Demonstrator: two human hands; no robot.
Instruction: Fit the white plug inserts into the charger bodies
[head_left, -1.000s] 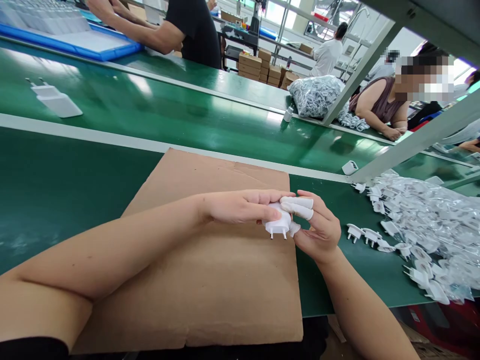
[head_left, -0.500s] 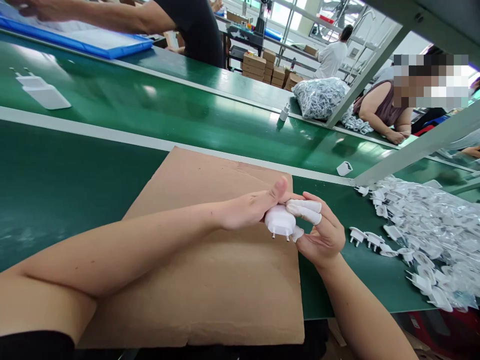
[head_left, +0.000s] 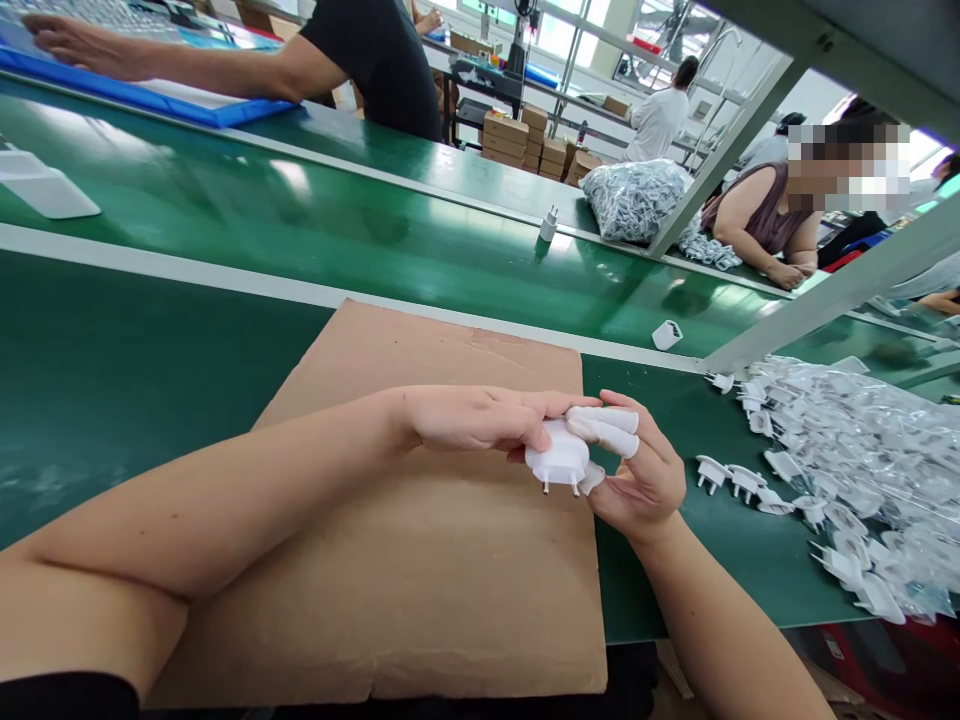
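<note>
A white two-pin plug charger (head_left: 558, 455) is held above the right part of a brown cardboard sheet (head_left: 420, 580), its pins pointing toward me. My right hand (head_left: 637, 465) grips its right side, with white finger cots on some fingers and the thumb. My left hand (head_left: 480, 420) reaches in from the left, its thumb pressed on the charger's upper left and its fingers behind it. The back of the charger is hidden by both hands.
Right of the cardboard lies a heap of white plug parts (head_left: 847, 540) and clear plastic bags (head_left: 885, 440). Chargers ride on the green belt (head_left: 375, 235), among them one white charger (head_left: 52, 190). A metal post (head_left: 810, 290) rises at right. Co-workers sit across the belt.
My left thumb has come down from a raised position onto the charger. On the belt, the chargers have shifted left. The co-worker's arm at upper left has moved over the blue tray.
</note>
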